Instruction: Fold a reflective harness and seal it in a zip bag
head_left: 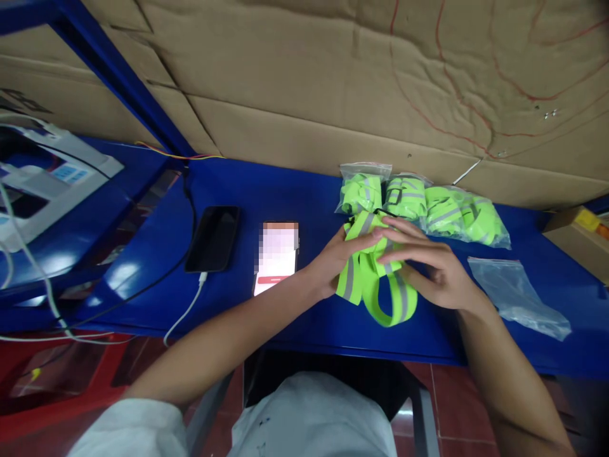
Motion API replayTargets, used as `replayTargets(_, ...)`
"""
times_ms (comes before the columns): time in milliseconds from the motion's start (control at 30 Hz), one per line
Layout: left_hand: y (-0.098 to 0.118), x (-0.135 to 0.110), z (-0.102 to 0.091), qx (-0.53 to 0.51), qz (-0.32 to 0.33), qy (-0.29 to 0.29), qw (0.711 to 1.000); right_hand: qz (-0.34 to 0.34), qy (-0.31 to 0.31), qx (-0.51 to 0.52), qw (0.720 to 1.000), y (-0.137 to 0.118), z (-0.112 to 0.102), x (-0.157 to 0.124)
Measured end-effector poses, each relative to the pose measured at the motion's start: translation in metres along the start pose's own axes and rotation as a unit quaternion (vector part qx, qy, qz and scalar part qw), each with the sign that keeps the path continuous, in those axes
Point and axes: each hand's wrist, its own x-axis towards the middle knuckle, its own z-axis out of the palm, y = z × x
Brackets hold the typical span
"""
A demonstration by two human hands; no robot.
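A neon yellow-green reflective strap (390,298) with a grey stripe is bunched between my two hands above the blue table. My left hand (335,257) grips its left side, with the thumb lying across the top. From the right, my right hand (432,263) has its fingers bent over the folded part, touching it. One loop and a loose end hang down toward me. Behind the hands, several clear bags (404,198) of similar rolled straps stand in a row. To the right of my right hand lies a flat clear zip bag (518,295).
A lit phone (276,254) and a dark phone (213,238) on a white cable lie to the left. A white device (80,168) with cables stands far left. Cardboard (285,82) walls the back; a cardboard box (580,241) sits at right. The blue table's (323,333) front edge is near me.
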Motion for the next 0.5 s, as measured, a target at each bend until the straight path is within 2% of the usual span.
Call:
replayTargets(67, 0.001, -0.003, 0.002, 0.022, -0.009, 0.037, 0.999, 0.043, 0.035, 0.098, 0.994, 0.002, -0.001, 0.000)
replayTargets(133, 0.002, -0.006, 0.006, 0.025, 0.002, 0.038, 0.999, 0.101, 0.120, 0.150, 0.976, 0.008, 0.000, -0.001)
replayTargets(167, 0.002, -0.009, 0.008, 0.027, 0.014, 0.033, 0.999, 0.132, 0.143, 0.159, 0.968, 0.011, 0.002, -0.001)
replayTargets(300, 0.001, -0.012, 0.013, 0.035, 0.037, 0.033, 0.998, 0.235, 0.094, 0.164, 0.954, 0.020, 0.012, 0.001)
replayTargets(367, -0.001, -0.011, 0.013, 0.012, 0.041, 0.053, 0.998, 0.237, 0.111, 0.164, 0.951, 0.019, 0.019, 0.002)
replayTargets(433, -0.005, -0.009, 0.013, -0.031, 0.045, 0.069, 0.996, 0.211, 0.148, 0.150, 0.954, 0.015, 0.027, 0.003)
replayTargets(500, -0.009, -0.009, 0.013, -0.069, 0.044, 0.052, 0.995, 0.191, 0.190, 0.131, 0.954, 0.010, 0.035, 0.003)
